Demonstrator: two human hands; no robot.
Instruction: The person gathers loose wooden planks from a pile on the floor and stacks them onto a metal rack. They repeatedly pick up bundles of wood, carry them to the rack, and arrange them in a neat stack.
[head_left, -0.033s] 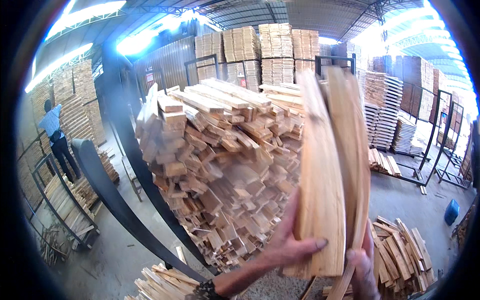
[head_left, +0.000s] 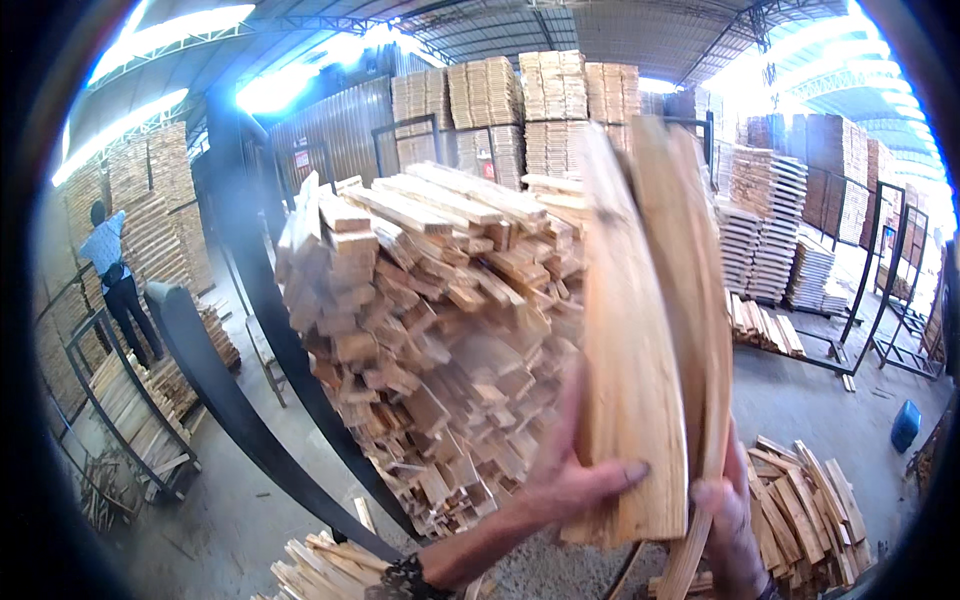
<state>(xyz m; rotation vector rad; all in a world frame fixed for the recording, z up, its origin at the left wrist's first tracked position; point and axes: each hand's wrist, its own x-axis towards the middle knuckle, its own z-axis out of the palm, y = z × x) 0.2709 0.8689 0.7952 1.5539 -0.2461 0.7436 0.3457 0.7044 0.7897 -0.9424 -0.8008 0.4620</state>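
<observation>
My left hand (head_left: 575, 480) is closed on the lower left side of a wide, pale wooden board (head_left: 632, 380), its thumb lying across the face. My right hand (head_left: 728, 515) grips the lower right side of more wooden boards (head_left: 685, 240), which stand close beside the first one. One of these reaches lower, past my right thumb. The boards are held nearly upright, their tops leaning slightly left, and they partly cover a big heap of stacked wooden slats (head_left: 440, 300) behind them. How many boards are in the bundle I cannot tell.
A dark metal post (head_left: 250, 345) and a curved dark bar (head_left: 255, 440) run along the left. Loose slats (head_left: 815, 510) lie low on the right, others (head_left: 325, 570) at lower left. A person (head_left: 112, 265) stands far left beside stacks. A blue container (head_left: 905, 425) sits at right.
The boards and both my hands have shifted slightly left, with the board tops tipping a little further left. My grip looks the same.
</observation>
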